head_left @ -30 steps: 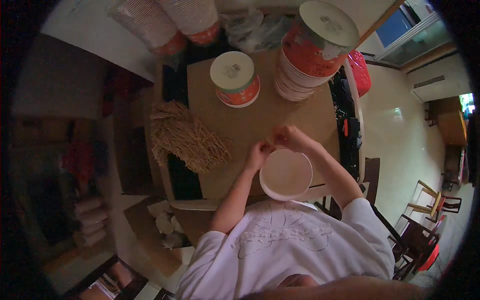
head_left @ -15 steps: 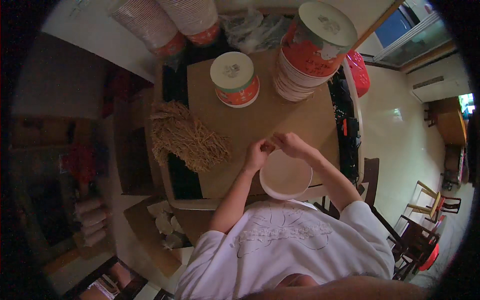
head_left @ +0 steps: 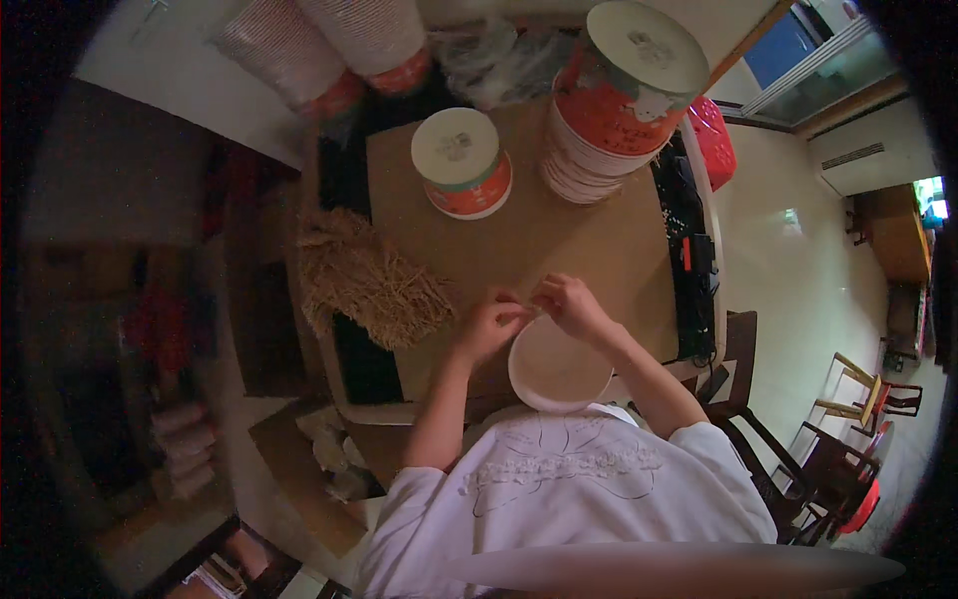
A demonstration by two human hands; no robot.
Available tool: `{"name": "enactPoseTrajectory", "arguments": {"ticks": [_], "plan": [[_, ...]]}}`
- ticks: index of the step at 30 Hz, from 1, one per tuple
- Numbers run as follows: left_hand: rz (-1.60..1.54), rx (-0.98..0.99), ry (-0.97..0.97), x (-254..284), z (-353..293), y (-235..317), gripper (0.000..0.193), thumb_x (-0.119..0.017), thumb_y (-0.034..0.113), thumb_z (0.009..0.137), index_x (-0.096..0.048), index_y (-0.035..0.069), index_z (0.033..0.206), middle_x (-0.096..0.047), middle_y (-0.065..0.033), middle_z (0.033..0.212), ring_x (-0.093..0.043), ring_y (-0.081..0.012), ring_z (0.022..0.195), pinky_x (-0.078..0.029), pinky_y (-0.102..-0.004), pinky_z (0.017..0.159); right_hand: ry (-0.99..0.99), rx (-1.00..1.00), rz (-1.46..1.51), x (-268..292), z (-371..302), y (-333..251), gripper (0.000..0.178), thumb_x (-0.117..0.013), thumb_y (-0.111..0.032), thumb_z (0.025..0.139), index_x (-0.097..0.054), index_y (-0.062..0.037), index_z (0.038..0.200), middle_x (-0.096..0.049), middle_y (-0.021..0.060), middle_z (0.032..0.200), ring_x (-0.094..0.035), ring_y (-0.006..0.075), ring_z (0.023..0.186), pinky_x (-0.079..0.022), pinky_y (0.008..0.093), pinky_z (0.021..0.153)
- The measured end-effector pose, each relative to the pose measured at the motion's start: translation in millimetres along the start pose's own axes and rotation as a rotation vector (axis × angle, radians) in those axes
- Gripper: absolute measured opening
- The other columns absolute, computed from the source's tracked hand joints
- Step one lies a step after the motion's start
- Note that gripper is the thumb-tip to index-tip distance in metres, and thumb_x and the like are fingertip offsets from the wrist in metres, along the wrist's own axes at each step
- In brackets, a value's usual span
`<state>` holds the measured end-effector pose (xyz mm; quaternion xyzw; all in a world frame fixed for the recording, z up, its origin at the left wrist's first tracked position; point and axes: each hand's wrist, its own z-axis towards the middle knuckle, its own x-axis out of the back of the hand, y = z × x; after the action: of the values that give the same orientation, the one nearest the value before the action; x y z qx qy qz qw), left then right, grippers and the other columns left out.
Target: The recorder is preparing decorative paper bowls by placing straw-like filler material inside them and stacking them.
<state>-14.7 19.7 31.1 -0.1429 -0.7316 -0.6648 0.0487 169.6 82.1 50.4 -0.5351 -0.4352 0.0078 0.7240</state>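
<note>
An open white paper bucket [head_left: 561,371] rests against my shirt at the table's near edge, its mouth facing up toward me. At its far rim my left hand [head_left: 495,325] and my right hand [head_left: 571,307] meet, fingertips pinched close together. Whatever lies between the fingertips is too small to make out. To the left of my left hand lies a tangled bundle of tan cords [head_left: 377,282]. Beyond my hands a red and green paper bucket [head_left: 461,152] stands upside down on a brown cardboard sheet [head_left: 539,240].
A taller stack of upturned paper buckets [head_left: 624,100] stands at the far right of the sheet. Wrapped stacks of white buckets [head_left: 364,35] and clear plastic bags [head_left: 499,60] sit at the back. Dark chairs [head_left: 828,469] are on the floor at right.
My left hand has drawn slightly left and down, opening a small gap from the right hand. The bucket has shifted a little toward me and left.
</note>
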Motion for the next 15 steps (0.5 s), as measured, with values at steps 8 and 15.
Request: {"name": "enactPoseTrajectory", "arguments": {"ticks": [8,15], "plan": [[0.077,-0.168,0.047,-18,9,-3,0.010,-0.068,0.005,0.069,-0.060,0.002,0.074,-0.050,-0.0059,0.076,-0.053,-0.0185,0.066,-0.044,-0.0287,0.057,0.072,-0.127,0.130,5,-3,-10,0.006,-0.061,-0.010,0.069,-0.061,-0.0079,0.075,-0.056,0.0104,0.078,-0.054,0.0301,0.074,-0.045,0.0385,0.062],[-0.098,-0.028,0.018,-25,2,-26,0.009,-0.065,0.003,0.073,-0.056,0.002,0.075,-0.049,-0.0029,0.071,-0.050,-0.0110,0.060,-0.041,-0.0246,0.054,0.075,-0.176,0.118,-1,-7,-9,0.005,-0.061,-0.008,0.069,-0.061,-0.0066,0.074,-0.054,0.0117,0.073,-0.054,0.0296,0.072,-0.045,0.0374,0.062]]}}
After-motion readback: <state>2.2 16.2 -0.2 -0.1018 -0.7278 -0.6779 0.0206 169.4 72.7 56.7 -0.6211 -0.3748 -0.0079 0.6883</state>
